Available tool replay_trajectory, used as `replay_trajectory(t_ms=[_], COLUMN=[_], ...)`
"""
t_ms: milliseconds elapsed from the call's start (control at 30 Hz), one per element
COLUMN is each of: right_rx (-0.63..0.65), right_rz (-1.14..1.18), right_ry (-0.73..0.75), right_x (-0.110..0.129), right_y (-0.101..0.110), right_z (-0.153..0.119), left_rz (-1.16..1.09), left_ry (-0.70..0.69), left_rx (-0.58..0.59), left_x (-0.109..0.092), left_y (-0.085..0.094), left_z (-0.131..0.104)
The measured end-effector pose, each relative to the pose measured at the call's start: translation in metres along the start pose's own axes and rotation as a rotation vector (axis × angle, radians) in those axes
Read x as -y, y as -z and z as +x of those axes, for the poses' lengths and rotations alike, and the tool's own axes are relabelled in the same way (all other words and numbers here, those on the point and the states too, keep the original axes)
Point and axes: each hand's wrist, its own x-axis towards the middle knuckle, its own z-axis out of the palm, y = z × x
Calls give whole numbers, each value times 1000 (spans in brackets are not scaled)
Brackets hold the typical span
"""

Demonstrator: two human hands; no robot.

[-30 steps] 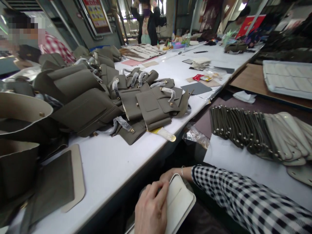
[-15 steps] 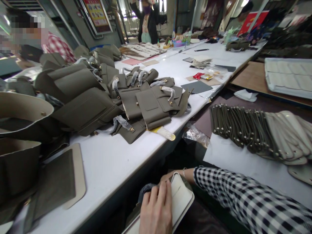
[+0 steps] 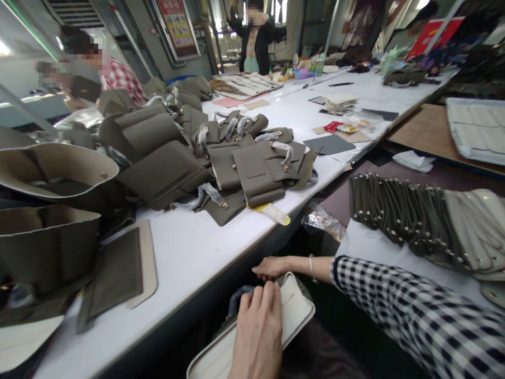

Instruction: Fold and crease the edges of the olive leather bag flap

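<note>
My left hand (image 3: 258, 326) is closed over a small handbag (image 3: 298, 310) at the bottom centre, its fingers bent across the pale side panel. The bag is tilted, and its handle (image 3: 239, 297), wrapped in plastic film, shows beyond the fingers. Past the bag's far end is my right hand (image 3: 272, 267), apart from the bag, low beside the table's edge. Its fingers are drawn together, and what they hold, if anything, cannot be made out. Much of the bag's body lies hidden under my left hand and in shadow.
Grey-brown handbags (image 3: 256, 171) are heaped on the white table (image 3: 189, 252). Open bag bodies (image 3: 51, 237) stand at the left. A row of dark and pale leather pieces (image 3: 398, 210) lies at the right. Several people work farther back.
My right hand has come out from behind the bag and moved left, away from it. My left hand stays on the bag. The view has turned slightly left.
</note>
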Motion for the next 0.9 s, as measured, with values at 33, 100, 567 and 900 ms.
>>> replay_trajectory(t_ms=[33, 100, 567, 900], right_rx=[14, 43, -103, -179], right_rz=[-26, -83, -438, -695], right_ry=[10, 44, 146, 190], right_x=[9, 31, 92, 94], right_y=[6, 13, -20, -34], right_z=[-4, -13, -47, -49], left_rz=[-8, -18, -397, -1206], left_ry=[20, 48, 200, 820], left_rx=[7, 22, -78, -81], left_x=[-1, -3, -18, 110], left_y=[1, 4, 17, -23], left_z=[0, -1, -25, -96])
